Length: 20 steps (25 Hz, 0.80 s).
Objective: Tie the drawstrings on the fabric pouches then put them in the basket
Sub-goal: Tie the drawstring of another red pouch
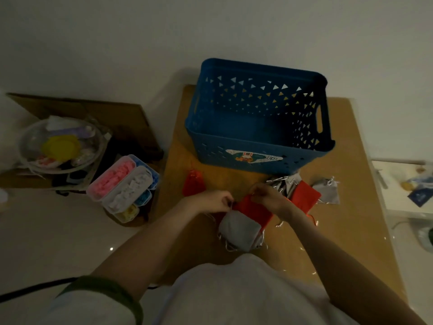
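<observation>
Left hand [214,201] and right hand [269,198] both have their fingers pinched on the mouth of a red pouch [254,213]. It lies over a grey pouch [239,227] on the table [351,207], near the blue basket [234,141].

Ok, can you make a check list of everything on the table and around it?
Surface: brown table, pouches on its near half.
Job's things: blue basket, no pouch seen inside; red pouch overlapping a grey pouch; lone red pouch at left; pouch pile at right.
Clutter: stacked clear boxes of coloured bits and a clear bowl, left of the table.
Hands: left hand and right hand both pinch the red pouch's top.
Cables: black cable, lower left.
Surroundings: white wall, cardboard at left.
</observation>
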Tool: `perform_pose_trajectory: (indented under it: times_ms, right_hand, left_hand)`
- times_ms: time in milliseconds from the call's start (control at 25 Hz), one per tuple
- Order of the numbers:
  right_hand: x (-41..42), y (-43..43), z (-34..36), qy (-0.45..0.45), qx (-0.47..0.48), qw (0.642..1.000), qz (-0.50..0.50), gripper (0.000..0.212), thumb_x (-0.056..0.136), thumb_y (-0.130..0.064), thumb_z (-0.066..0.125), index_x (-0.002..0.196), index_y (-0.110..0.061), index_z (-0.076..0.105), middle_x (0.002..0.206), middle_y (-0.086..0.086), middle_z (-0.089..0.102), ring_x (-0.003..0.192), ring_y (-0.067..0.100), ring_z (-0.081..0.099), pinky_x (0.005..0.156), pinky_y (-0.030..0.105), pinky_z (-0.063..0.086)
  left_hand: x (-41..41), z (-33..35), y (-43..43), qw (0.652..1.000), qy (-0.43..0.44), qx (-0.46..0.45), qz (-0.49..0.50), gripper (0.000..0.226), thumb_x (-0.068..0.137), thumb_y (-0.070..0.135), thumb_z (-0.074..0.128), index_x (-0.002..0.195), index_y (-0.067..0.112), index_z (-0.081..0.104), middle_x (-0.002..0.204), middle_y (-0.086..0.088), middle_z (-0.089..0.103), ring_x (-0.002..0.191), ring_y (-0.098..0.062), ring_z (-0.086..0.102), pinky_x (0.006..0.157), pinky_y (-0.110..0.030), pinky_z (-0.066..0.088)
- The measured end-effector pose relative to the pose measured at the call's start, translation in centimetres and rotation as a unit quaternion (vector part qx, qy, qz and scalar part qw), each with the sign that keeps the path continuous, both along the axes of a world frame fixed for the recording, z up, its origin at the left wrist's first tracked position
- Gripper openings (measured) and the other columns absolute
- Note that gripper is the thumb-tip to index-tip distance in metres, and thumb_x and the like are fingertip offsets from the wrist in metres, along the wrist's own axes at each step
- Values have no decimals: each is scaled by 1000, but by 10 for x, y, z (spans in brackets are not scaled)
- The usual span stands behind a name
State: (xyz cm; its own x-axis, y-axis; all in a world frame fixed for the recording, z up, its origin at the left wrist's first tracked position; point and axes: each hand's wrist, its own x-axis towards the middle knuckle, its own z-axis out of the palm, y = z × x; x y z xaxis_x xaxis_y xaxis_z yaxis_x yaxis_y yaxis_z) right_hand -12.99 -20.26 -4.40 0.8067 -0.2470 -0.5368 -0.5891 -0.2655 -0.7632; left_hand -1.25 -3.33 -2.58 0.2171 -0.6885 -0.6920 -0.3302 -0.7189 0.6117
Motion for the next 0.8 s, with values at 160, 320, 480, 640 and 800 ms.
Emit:
perform_pose_trajectory:
  times_ms: [160,320,480,640,800]
  right_hand:
    - [-12,-1,13,-54,15,990,-132,15,91,2,55,95,-13,53,94,-1,54,90,15,49,78,28,42]
    - [-15,-6,30,-119,94,941,-303,17,92,-2,54,100,-14,44,91,4,51,90,22,50,75,36,44]
    - [-1,-3,55,-117,167,909,-362,21,91,-3,56,102,-12,41,94,8,51,83,22,55,72,37,51]
    - [9,-2,88,-142,231,922,-277,4,94,-5,52,95,-7,49,81,12,57,67,20,60,59,26,54]
    - [13,-13,124,-175,276,939,-109,50,95,-44,40,111,0,57,89,13,66,77,21,64,73,30,53]
  left_hand:
    - [-9,4,1,991,-110,16,-75,30,94,7,43,117,13,62,127,-7,57,116,-24,53,93,-31,43]
    - [-17,21,-1,934,-340,-108,-22,49,91,14,53,138,20,40,143,-2,35,131,-20,35,107,-34,36]
    - [-27,30,-7,765,-521,-337,-175,66,83,30,62,143,16,35,145,-11,39,129,-25,35,108,-38,31]
    - [-36,44,-18,722,-551,-411,-72,26,91,23,48,104,10,66,103,-7,67,95,-21,62,85,-34,50]
    - [-16,90,-26,849,-344,-369,160,19,99,25,44,96,11,57,81,1,59,73,-13,56,61,-17,39]
